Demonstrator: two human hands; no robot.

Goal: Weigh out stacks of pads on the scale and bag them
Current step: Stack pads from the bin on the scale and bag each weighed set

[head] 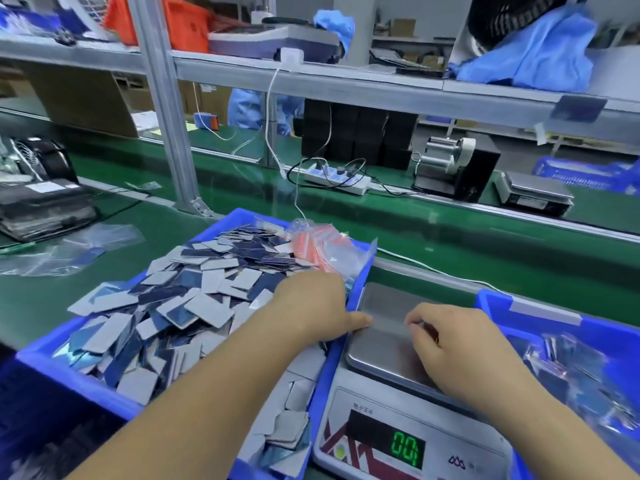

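— Steel scale pan [388,327] bare, readout near 0?
— Yes. Left hand [311,306] lies flat on grey-blue rectangular pads [194,306] in the blue plastic bin [69,372] at 9 o'clock; right hand [457,344], loosely curled, holds nothing. Next: gather 1 stack.

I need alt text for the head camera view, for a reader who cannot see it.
A person's left hand reaches into a blue bin of loose pads, while the right hand hovers, fingers curled, over the bare pan of a scale. A second blue bin with bagged pads sits to the right.
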